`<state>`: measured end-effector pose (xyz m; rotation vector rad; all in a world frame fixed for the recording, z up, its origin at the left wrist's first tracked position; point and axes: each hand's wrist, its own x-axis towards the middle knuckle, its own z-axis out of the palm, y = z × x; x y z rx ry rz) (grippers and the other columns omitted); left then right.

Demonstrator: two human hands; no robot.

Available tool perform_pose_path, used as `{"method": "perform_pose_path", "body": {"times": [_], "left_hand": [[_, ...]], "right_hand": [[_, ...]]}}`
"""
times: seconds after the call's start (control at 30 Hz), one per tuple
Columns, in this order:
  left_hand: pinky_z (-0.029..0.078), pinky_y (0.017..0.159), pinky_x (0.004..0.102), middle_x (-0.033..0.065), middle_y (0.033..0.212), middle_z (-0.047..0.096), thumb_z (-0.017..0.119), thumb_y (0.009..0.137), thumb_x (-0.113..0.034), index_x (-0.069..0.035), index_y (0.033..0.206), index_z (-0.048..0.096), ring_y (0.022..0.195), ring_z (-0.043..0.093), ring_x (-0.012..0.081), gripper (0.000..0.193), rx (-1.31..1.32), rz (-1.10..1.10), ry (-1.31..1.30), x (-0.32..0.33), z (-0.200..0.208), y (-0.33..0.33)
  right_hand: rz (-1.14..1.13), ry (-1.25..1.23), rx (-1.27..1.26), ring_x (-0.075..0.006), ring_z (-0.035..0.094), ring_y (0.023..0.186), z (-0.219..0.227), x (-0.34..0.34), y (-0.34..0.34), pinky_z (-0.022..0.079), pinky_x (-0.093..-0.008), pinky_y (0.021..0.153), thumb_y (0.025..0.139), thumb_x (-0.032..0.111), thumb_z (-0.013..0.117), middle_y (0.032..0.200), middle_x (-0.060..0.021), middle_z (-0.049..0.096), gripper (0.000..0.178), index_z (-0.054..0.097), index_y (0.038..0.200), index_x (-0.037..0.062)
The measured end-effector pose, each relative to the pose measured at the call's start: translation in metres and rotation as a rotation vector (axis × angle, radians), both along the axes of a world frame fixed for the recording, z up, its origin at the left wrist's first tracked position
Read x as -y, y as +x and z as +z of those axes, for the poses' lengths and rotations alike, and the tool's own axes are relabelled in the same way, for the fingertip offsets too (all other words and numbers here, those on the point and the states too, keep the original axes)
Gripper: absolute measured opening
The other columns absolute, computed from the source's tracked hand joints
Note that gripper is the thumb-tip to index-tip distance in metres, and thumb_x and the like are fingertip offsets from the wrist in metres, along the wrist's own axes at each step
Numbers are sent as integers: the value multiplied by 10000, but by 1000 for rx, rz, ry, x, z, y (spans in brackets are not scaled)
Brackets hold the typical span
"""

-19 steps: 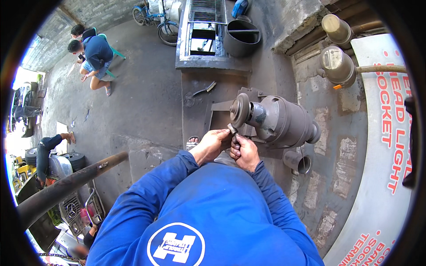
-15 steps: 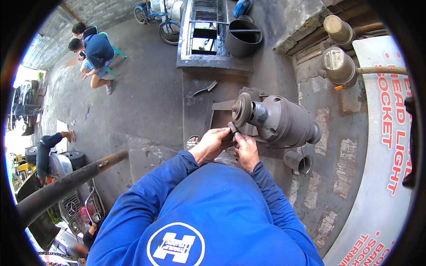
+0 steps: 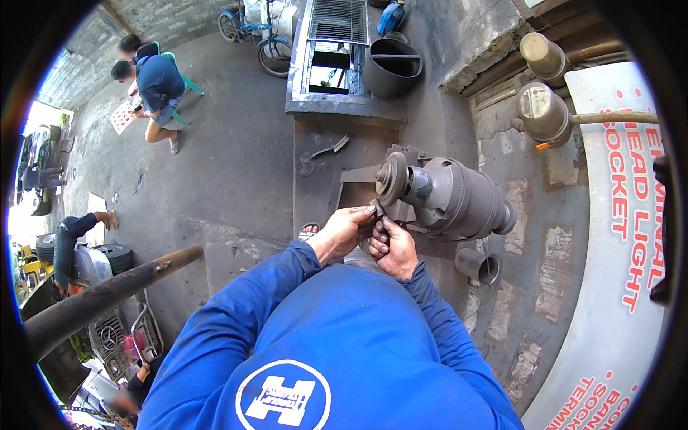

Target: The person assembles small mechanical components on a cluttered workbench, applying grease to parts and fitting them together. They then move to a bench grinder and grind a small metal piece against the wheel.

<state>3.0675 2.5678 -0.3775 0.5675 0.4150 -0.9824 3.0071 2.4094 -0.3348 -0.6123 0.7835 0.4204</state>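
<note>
My left hand (image 3: 342, 233) and my right hand (image 3: 395, 251) meet in front of my body, both closed on a small dark metal piece (image 3: 378, 208). Fingers cover much of it, so its exact kind cannot be made out. Just beyond my fingertips is the round wheel (image 3: 390, 177) of a grey bench grinder (image 3: 464, 199). The piece appears very close to the wheel's lower edge; whether they touch I cannot tell.
A wire brush (image 3: 337, 145) lies beyond the grinder, before a dark bucket (image 3: 393, 64) and a metal frame with a grille (image 3: 338, 20). At right hang a metal can (image 3: 478, 266) and a large sign (image 3: 609, 179). A thick pipe (image 3: 122, 292) juts in at left; people sit farther off.
The metal piece has turned in my fingers, its rounded end showing less. My right hand has rolled over, its fingers curled more tightly. A seated person at the far left now has a sheet in view.
</note>
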Motion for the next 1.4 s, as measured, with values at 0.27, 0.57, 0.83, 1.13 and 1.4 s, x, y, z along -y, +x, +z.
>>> {"method": "perform_pose_path", "body": {"times": [0.27, 0.57, 0.83, 1.13, 1.4], "left_hand": [[586, 910, 403, 62, 986, 740, 559, 1132, -249, -56, 1165, 706, 923, 709, 196, 245, -88, 4, -1, 10, -5, -2], [583, 878, 381, 45, 948, 698, 556, 1128, -197, -51, 1138, 691, 881, 680, 183, 199, -27, 32, 42, 12, 1, -3], [576, 884, 380, 70, 1031, 735, 624, 1095, -163, -46, 1156, 701, 940, 697, 193, 153, 7, 48, 113, 10, 11, -5], [579, 976, 414, 91, 1082, 745, 606, 1103, -170, -47, 1182, 700, 1006, 714, 217, 173, -5, 64, 13, 10, 5, -9], [585, 957, 407, 89, 1064, 744, 572, 1122, -175, -35, 1187, 694, 993, 714, 212, 197, -12, 116, 59, 15, -3, -2]], "right_hand": [[-86, 345, -118, -89, 321, 502, 2, 16, 4, 279, -272, 510, 1130, 314, 473, 666, 43, 380, 312, 552, 901, 116], [15, 324, -119, -78, 322, 499, 3, 23, 10, 276, -261, 496, 1136, 322, 459, 672, 50, 371, 330, 530, 881, 125], [-10, 374, -51, -91, 325, 506, -5, 23, -1, 276, -272, 507, 1132, 334, 473, 686, 39, 386, 327, 519, 886, 124], [73, 211, -93, -84, 318, 490, 1, 29, 6, 282, -273, 499, 1146, 340, 446, 669, 46, 384, 341, 529, 896, 124], [80, 224, -78, -84, 303, 498, -6, 25, 19, 272, -272, 506, 1154, 424, 452, 669, 52, 365, 391, 502, 884, 146]]}}
